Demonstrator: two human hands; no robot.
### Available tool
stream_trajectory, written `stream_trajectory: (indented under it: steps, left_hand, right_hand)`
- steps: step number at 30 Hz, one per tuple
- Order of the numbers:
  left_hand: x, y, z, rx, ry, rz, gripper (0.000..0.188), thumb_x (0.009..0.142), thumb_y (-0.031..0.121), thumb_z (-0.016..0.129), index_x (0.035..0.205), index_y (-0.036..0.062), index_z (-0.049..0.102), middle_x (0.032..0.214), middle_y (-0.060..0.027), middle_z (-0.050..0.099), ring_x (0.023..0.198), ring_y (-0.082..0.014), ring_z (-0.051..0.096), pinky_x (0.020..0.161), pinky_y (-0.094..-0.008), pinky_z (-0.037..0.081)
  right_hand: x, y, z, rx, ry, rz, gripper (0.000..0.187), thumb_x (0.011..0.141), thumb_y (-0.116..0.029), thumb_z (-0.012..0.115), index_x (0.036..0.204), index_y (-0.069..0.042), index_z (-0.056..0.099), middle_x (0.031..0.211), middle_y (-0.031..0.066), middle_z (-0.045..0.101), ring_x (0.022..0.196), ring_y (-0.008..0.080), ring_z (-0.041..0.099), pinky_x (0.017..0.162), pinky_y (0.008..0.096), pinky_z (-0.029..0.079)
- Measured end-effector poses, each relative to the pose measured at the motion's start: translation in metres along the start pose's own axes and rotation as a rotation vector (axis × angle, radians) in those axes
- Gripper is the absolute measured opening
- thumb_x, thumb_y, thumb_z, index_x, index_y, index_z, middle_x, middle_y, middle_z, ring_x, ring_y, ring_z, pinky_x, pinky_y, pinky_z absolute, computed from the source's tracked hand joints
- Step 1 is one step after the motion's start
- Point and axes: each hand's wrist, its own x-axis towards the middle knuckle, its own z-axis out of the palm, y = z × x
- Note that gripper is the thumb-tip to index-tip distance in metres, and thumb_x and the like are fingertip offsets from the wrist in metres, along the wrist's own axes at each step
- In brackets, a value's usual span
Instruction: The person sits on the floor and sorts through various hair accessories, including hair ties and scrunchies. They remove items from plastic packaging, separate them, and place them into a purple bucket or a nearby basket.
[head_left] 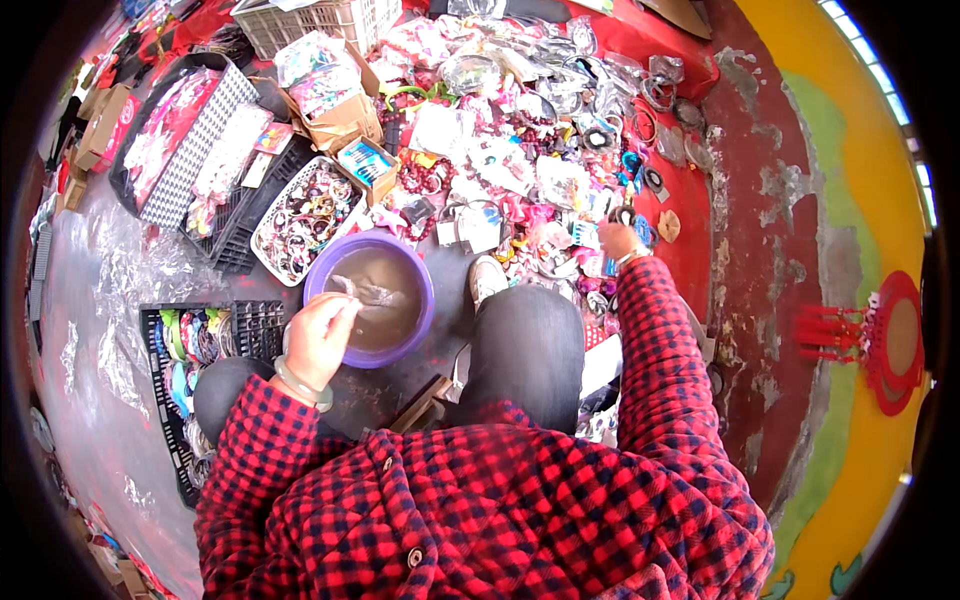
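My left hand (318,338) is over the near left rim of a purple basin (426,318) of murky water. Its thumb and fingers are pinched together; what is between them is too small to make out. Close to the fingertips, a wet greyish rag (378,295) lies partly in the water. My right hand (620,240) reaches out to the right edge of a spread pile of hair accessories (520,165). Just beyond it sits a black round hair tie (622,215). The right fingers are small and partly hidden, so their grip does not show.
Left of the basin stand a white basket of hair ties (258,240), a small box with blue items (368,165) and a black crate of headbands (165,400). A beige crate (300,30) stands at the back. A peeling red wall (760,250) runs along the right.
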Motion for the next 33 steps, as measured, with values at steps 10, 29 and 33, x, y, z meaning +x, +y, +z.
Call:
stream_trajectory:
  steps: [10,29,33]
  left_hand:
    - [0.034,-0.018,0.017,0.050,-0.093,-0.170,0.014,0.083,0.011,0.055,0.078,-0.0003,0.062,0.075,-0.0137,0.063,0.073,-0.0280,0.060,0.065,-0.0322,0.047]
    - [0.032,-0.030,0.021,0.096,-0.169,-0.091,0.009,0.081,0.006,0.056,0.081,-0.0018,0.060,0.074,-0.0142,0.060,0.070,-0.0295,0.056,0.063,-0.0346,0.045]
    - [0.029,-0.025,0.017,0.090,-0.181,-0.034,0.010,0.081,0.008,0.056,0.078,-0.0011,0.059,0.072,-0.0137,0.059,0.068,-0.0292,0.056,0.062,-0.0349,0.044]
  right_hand:
    - [0.138,-0.123,0.026,0.800,-0.166,0.335,0.055,0.077,-0.041,0.054,0.119,-0.006,0.050,0.108,0.0191,0.058,0.101,0.0351,0.055,0.085,0.0411,0.044]
    - [0.150,-0.139,0.036,1.398,-0.037,0.570,0.025,0.072,-0.016,0.063,0.093,-0.002,0.061,0.077,0.0099,0.063,0.069,0.0186,0.062,0.061,0.0302,0.051]
    - [0.117,-0.114,-0.013,1.976,-0.029,0.657,0.017,0.080,-0.012,0.059,0.095,-0.005,0.055,0.078,0.0069,0.060,0.066,0.0192,0.061,0.057,0.0306,0.051]
